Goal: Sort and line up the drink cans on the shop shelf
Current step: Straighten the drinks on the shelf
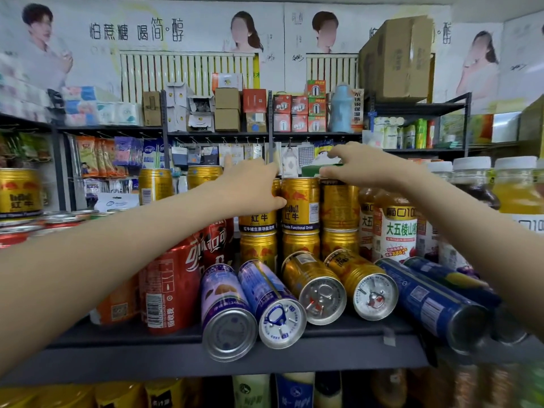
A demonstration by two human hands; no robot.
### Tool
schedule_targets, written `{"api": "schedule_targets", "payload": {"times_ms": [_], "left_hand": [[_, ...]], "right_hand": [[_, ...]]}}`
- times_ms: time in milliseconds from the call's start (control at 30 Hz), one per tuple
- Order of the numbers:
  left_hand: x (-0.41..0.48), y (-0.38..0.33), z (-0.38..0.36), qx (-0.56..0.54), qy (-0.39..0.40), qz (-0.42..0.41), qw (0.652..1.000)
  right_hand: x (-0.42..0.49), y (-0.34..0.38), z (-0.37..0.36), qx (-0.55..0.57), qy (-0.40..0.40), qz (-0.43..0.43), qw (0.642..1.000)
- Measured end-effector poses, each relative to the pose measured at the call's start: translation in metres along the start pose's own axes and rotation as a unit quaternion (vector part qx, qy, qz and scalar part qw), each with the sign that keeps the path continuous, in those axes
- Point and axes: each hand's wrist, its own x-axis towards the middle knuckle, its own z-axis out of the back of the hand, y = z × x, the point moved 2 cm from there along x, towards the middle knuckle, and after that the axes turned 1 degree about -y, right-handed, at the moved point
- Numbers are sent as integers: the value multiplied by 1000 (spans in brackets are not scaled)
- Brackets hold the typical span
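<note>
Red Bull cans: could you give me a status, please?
Left hand grips top-left Red Bull can. Right hand atop right can, grip unclear. Toppled cans line shelf front.

Pale advertising posters (pixel 141 33) covered the far wall (pixel 477 13), with white radiators (pixel 188 72) showing between them. Dark metal racks (pixel 164 113) stood against it, and a large cardboard carton (pixel 397 57) topped the right one.

Your left hand (pixel 250 187) grips left gold can (pixel 258 221), upper row. Your right hand (pixel 362 167) curls over right gold can (pixel 339 206). Purple cans (pixel 226 293) lie sideways on shelf (pixel 338 346) front.
</note>
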Motion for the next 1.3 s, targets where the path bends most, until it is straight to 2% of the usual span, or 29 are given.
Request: {"api": "schedule_targets", "payload": {"times_ms": [267, 367, 567, 733, 800, 867, 933, 1000, 1067, 1133, 1167, 1200, 1233, 1300], "left_hand": [[-1, -14, -6, 17, -31, -22, 999], [-4, -15, -9, 18, -38, -29, 999], [-7, -17, -6, -18, -31, -37, 999], [-8, -18, -4, -21, -23, -33, 999], [-8, -19, -3, -21, -30, -27, 999], [-12, -23, 0, -41, -51, -29, 997], [-20, -34, 5, -106, -75, -37, 991], [-33, -52, 12, -230, -102, -52, 966], [-46, -66, 20, -368, -144, -65, 917], [-62, -71, 31, -431, -199, -69, 878], [-71, -69, 35, -450, -222, -70, 862], [-79, -67, 37, -475, -238, -70, 844], [-89, -64, 37, -505, -244, -68, 825], [-110, -60, 30, -571, -242, -53, 782]], "right_hand": [[-6, -9, -17, 48, -5, -68, 997], [-5, -11, -23, 103, -4, -92, 990], [-9, -16, -20, 165, -38, -90, 981], [-25, -11, -2, 149, -136, -37, 979], [-37, -8, 8, 178, -169, -24, 969], [-50, -7, 16, 265, -182, -32, 946], [-65, -3, 20, 395, -164, -53, 902], [-82, 6, 22, 545, -145, -72, 823], [-94, 14, 22, 664, -150, -93, 726], [-107, 20, 21, 738, -144, -102, 652], [-113, 23, 19, 761, -133, -98, 627], [-120, 26, 17, 773, -118, -88, 618], [-126, 29, 13, 770, -100, -74, 626], [-138, 34, 2, 735, -71, -44, 673]]}}
